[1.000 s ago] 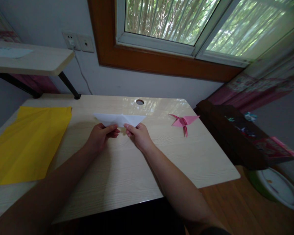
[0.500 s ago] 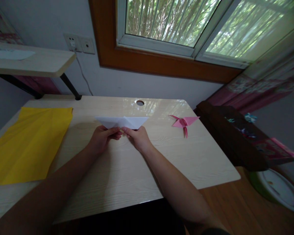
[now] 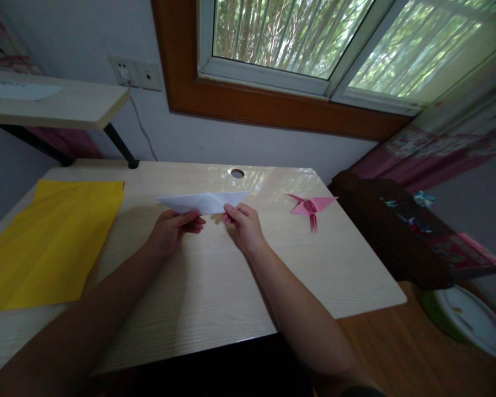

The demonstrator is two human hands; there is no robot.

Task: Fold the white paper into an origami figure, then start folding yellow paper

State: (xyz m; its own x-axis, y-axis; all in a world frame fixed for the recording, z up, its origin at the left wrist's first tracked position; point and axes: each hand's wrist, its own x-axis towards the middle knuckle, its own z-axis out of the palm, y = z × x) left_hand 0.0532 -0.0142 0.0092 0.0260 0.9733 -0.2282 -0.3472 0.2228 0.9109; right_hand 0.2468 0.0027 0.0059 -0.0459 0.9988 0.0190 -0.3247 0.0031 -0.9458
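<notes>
A table (image 3: 215, 286) stands against the wall below a window (image 3: 297, 38), with a folded paper (image 3: 202, 202) held just above its middle by the left hand (image 3: 171, 231) and the right hand (image 3: 243, 223), which sit side by side on the paper's near edge. A flat sheet (image 3: 45, 242) lies on the table's left part, a paper crane (image 3: 310, 207) to the right of the hands, and a hole (image 3: 237, 173) behind the folded paper. A shelf (image 3: 66, 105) stands over the far left corner, and a cabinet (image 3: 400, 231) beside the table's right edge, with a bowl (image 3: 467, 322) on the floor before it.
</notes>
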